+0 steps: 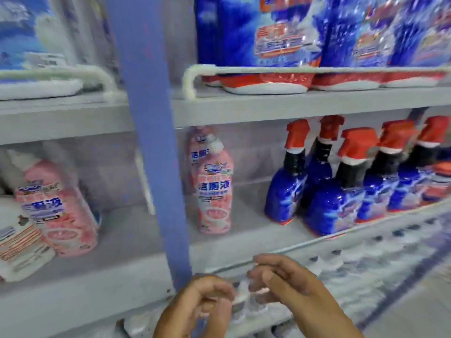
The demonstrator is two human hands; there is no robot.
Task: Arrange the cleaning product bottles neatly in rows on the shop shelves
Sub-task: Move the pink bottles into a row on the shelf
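Far left, upper shelf: one blue-and-white refill pack (26,40), blurred, behind a white wire rail (61,71). Below it on the middle shelf (102,240), one white bottle (19,242) at the frame edge, touching one pink toilet-cleaner bottle (58,208) tilted to the right. Blue upright post (156,142) splits the two bays. Right of the post, two pink toilet-cleaner bottles in single file: front one (214,191) upright, second one (199,147) directly behind it. A gap of bare shelf, then blue spray bottles with red trigger caps (339,191), at least six counted, packed touching in two rows and running off the right edge. Above them, three blue detergent pouches (273,37) with red bottoms, standing side by side.

Bottom centre, under the middle shelf's front edge: left hand (202,303) has fingers curled, and whether they grip anything I cannot tell because of blur. Right hand (288,281) just beside it, fingers loosely bent toward a small white cap-like object (240,295) between the two hands; grip unclear. Lower shelf: white-capped bottle tops (341,262) in a row, too blurred to count.
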